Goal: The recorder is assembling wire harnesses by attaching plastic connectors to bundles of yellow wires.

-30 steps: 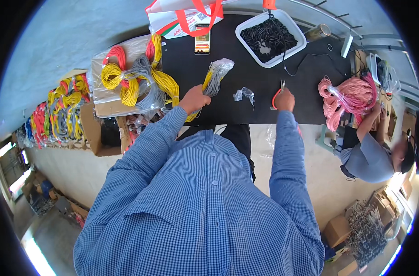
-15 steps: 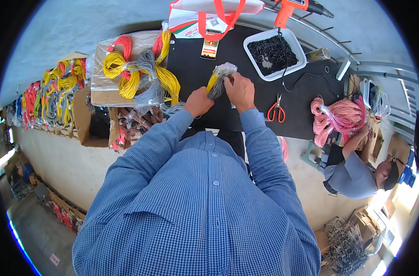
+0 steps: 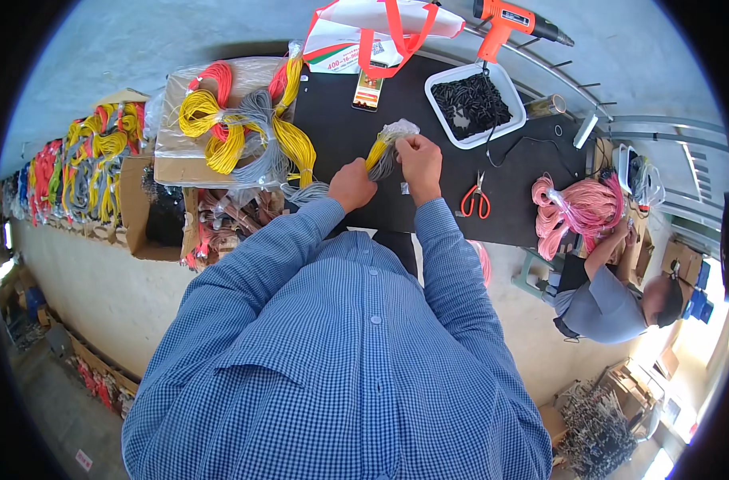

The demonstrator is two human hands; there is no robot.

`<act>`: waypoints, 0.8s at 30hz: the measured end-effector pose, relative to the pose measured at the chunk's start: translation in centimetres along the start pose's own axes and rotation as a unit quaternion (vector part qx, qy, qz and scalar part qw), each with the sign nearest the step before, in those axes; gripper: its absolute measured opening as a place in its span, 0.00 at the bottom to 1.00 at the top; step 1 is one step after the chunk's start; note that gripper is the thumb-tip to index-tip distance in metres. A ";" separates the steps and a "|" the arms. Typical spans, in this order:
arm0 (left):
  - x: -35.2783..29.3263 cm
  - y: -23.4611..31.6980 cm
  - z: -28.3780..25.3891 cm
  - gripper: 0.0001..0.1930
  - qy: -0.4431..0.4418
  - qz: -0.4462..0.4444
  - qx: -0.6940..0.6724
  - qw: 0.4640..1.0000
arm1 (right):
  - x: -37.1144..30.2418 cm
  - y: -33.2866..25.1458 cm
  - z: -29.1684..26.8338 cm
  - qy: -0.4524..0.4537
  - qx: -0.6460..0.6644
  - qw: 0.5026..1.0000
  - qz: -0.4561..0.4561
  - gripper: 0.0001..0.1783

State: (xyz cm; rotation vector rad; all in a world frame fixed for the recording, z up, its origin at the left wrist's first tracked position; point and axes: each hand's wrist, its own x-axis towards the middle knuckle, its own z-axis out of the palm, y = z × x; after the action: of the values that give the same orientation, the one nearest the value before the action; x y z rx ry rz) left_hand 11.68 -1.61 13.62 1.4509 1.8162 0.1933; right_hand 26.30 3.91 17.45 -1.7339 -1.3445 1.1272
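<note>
My left hand [image 3: 353,186] is closed round a bundle of yellow and grey wires [image 3: 383,160] over the black tabletop. Clear plastic covers the far end of this bundle. My right hand [image 3: 419,166] has its fingers pinched together at the bundle's right side, by the plastic; what exactly they grip is hidden. Just below the right hand lies a small pale piece [image 3: 405,189]. A pair of red-handled scissors [image 3: 476,200] rests to the right of that hand. Yellow, grey and red wire coils [image 3: 256,132] lie on a plastic-wrapped carton to the left.
A white tub [image 3: 518,108] of short black pieces stands at the back, below an orange heat gun [image 3: 504,24]. A phone [image 3: 367,90] lies by a white bag [image 3: 332,40] with red handles. Pink wire bundles [image 3: 568,210] lie at right, near another person [image 3: 608,308].
The view has shifted slightly. My right hand's fingers have shifted at the plastic-covered end, and my left hand still grips the wire bundle.
</note>
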 end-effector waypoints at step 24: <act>-2.4 -0.5 -1.8 0.17 -0.114 0.038 0.031 0.992 | 0.8 -2.5 -4.9 -0.156 -0.374 0.815 -0.415 0.12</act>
State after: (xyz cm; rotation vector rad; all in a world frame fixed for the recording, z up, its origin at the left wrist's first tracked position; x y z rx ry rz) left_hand 10.18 -3.26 15.67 1.5202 1.5972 0.0075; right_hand 29.81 5.35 21.48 -1.1207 -2.6505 0.3667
